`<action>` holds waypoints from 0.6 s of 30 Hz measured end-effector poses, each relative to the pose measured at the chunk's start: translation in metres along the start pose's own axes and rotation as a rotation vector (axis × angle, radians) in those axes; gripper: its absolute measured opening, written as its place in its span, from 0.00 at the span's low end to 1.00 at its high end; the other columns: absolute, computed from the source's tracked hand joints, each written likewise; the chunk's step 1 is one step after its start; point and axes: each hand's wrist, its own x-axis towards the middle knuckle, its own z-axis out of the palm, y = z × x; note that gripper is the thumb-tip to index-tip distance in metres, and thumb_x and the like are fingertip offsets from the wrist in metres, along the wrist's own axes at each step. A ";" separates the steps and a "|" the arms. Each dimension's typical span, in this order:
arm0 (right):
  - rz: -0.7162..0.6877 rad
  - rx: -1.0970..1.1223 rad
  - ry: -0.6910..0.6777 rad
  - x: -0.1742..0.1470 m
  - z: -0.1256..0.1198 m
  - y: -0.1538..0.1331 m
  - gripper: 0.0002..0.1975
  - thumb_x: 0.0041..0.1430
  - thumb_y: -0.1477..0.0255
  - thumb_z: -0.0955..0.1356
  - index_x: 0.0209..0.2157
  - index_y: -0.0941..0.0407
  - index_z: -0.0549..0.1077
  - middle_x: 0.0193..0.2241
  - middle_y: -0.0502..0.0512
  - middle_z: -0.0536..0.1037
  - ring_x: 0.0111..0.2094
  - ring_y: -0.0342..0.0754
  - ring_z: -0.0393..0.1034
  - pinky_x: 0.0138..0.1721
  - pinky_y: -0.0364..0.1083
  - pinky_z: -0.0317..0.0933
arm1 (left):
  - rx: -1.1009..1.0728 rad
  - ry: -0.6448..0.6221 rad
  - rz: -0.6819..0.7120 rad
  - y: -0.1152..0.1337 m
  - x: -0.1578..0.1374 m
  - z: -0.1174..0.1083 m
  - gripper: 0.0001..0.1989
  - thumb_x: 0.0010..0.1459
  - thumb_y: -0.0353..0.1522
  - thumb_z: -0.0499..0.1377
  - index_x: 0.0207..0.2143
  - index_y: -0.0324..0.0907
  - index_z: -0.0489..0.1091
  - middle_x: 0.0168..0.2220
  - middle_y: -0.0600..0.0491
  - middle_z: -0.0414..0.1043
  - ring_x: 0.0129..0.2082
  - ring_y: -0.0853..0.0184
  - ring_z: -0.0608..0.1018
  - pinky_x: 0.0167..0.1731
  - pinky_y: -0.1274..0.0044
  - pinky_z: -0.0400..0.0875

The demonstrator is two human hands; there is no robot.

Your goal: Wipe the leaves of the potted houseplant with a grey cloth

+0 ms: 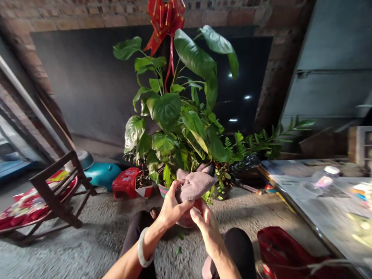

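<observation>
Your left hand is closed around a grey-brown cloth, fingers curled over its bunched lower end, a pale bangle on the wrist. Your right hand sits just beneath, fingers loosely bent, fingertips touching the cloth's underside and the reddish pot behind it. The cloth is held up in front of the leafy potted plant, which stands on the concrete floor between your knees and the dark wall, a red ribbon bow at its top.
</observation>
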 end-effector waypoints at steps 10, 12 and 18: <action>0.073 -0.045 0.051 -0.015 -0.017 -0.012 0.21 0.55 0.50 0.80 0.44 0.47 0.85 0.46 0.56 0.89 0.53 0.64 0.83 0.62 0.60 0.74 | 0.091 0.279 0.601 -0.031 -0.037 0.040 0.27 0.62 0.27 0.64 0.63 0.46 0.73 0.50 0.45 0.83 0.46 0.57 0.85 0.47 0.67 0.82; 0.089 0.001 0.041 -0.011 -0.016 -0.005 0.22 0.51 0.51 0.82 0.43 0.47 0.85 0.45 0.57 0.90 0.54 0.64 0.82 0.66 0.61 0.71 | 0.151 0.346 0.705 -0.041 -0.039 0.052 0.29 0.63 0.24 0.61 0.66 0.45 0.72 0.51 0.44 0.84 0.48 0.56 0.86 0.50 0.66 0.82; 0.248 0.051 0.304 0.003 -0.015 0.016 0.26 0.40 0.50 0.83 0.38 0.50 0.84 0.41 0.57 0.90 0.53 0.65 0.84 0.63 0.62 0.74 | 0.038 0.206 0.532 -0.065 -0.051 0.076 0.43 0.54 0.21 0.59 0.74 0.46 0.65 0.65 0.40 0.79 0.65 0.48 0.80 0.66 0.55 0.75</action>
